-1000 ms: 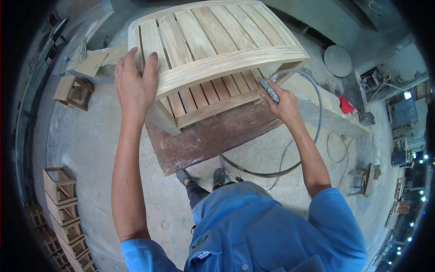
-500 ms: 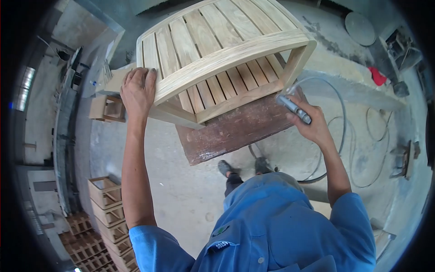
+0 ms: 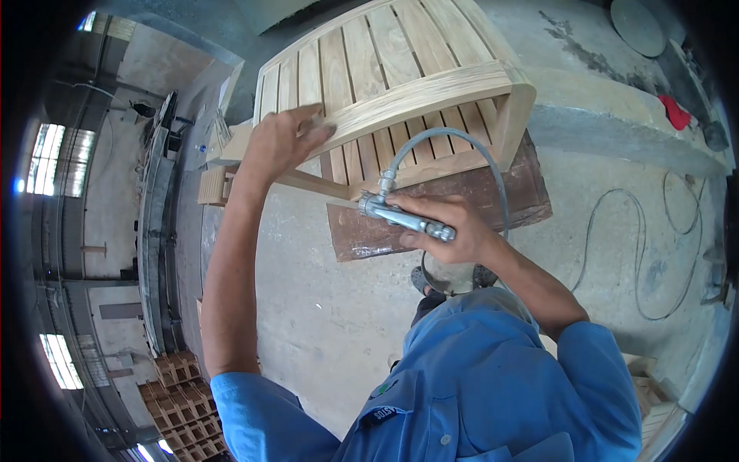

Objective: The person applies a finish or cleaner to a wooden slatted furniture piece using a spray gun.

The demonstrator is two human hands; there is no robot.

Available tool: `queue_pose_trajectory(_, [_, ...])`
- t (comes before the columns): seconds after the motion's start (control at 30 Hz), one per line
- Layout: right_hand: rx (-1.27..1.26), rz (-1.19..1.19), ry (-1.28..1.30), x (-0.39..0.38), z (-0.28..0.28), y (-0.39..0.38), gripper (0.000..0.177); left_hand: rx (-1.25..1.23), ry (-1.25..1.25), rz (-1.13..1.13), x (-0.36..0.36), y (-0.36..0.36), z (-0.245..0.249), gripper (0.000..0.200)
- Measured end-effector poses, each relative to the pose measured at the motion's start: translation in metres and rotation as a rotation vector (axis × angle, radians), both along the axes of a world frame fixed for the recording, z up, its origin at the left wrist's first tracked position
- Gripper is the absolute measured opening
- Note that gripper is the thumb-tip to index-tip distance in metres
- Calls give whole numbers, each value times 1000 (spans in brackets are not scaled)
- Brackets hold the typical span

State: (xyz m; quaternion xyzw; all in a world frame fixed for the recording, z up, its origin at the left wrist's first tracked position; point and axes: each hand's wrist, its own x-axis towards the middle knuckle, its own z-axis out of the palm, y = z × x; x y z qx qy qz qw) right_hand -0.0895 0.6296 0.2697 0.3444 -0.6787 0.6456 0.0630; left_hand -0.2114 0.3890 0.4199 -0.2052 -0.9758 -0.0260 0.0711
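A pale wooden slatted stool (image 3: 362,69), with a second slatted shelf below its top, sits on a worn brown board (image 3: 358,235). My left hand (image 3: 281,146) is at the stool's near left side, fingers stretched and apart over the front rail. In my right hand (image 3: 466,231) is a metal spray gun (image 3: 404,218), its nozzle end pointing left near the stool's lower left leg. A grey hose (image 3: 493,165) runs from the gun's fitting in an arc across the stool's front and down toward my body.
Stacked wooden frames (image 3: 185,404) stand at the lower left. A small wooden piece (image 3: 212,186) is left of the stool. Thin hose loops (image 3: 635,254) lie on the concrete floor at right. A red cloth (image 3: 674,112) rests on the low ledge (image 3: 616,115).
My right hand has swung the spray gun left from the stool's right leg to its left leg, drawing the hose across. My left hand has shifted right, lifting its fingers off the corner.
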Motion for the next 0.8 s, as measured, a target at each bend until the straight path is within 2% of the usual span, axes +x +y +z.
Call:
queue_pose_trajectory(0.07, [-17,-37,48,-6,-22,-17,57,-64,-145,125,2,5,2,66])
queue_pose_trajectory(0.1, [-37,-90,94,-9,-31,-24,56,-61,-149,136,4,6,-2,66])
queue_pose_trajectory(0.13, [-36,-81,90,-8,-37,-24,56,-145,-106,86,7,6,-7,78])
queue_pose_trajectory(0.17, [84,-70,-19,-7,-43,-20,54,-229,-62,32,8,8,-11,91])
queue_pose_trajectory(0.2, [203,-62,-127,-5,-48,-15,52,-228,-65,35,9,11,-17,91])
queue_pose_trajectory(0.23, [205,-62,-131,-1,-53,-11,52,-306,83,14,9,15,-24,93])
queue_pose_trajectory(0.27, [311,-55,-231,2,-58,-8,52,-382,233,-9,7,18,-28,95])
queue_pose_trajectory(0.3, [416,-53,-331,4,-62,-4,52,-378,233,-15,2,19,-28,95])
queue_pose_trajectory(0.33, [420,-60,-335,6,-70,-1,52,-404,219,-16,-3,19,-28,94])
queue_pose_trajectory(0.37, [360,-87,-241,10,-78,-1,52,-431,201,-16,-7,16,-29,92])
queue_pose_trajectory(0.4, [297,-116,-150,13,-85,-3,52,-423,294,-76,-15,6,-36,91])
queue_pose_trajectory(0.5, [282,-92,-251,16,-84,-9,52,-376,240,-121,-44,-7,-35,85])
queue_pose_trajectory(0.57, [259,-132,-217,4,-70,-16,51,-335,199,-156,-77,-3,-11,82])
queue_pose_trajectory(0.63, [235,-173,-176,0,-66,-23,51,-351,76,-98,-101,8,9,84])
queue_pose_trajectory(0.7, [229,-232,-92,-13,-65,-38,51,-384,110,-146,-151,-2,16,84])
queue_pose_trajectory(0.77, [229,-250,-146,-20,-74,-50,51,-235,199,-274,-184,1,28,76])
queue_pose_trajectory(0.8, [232,-254,-193,-24,-77,-55,51,-227,73,-119,-198,6,37,75])
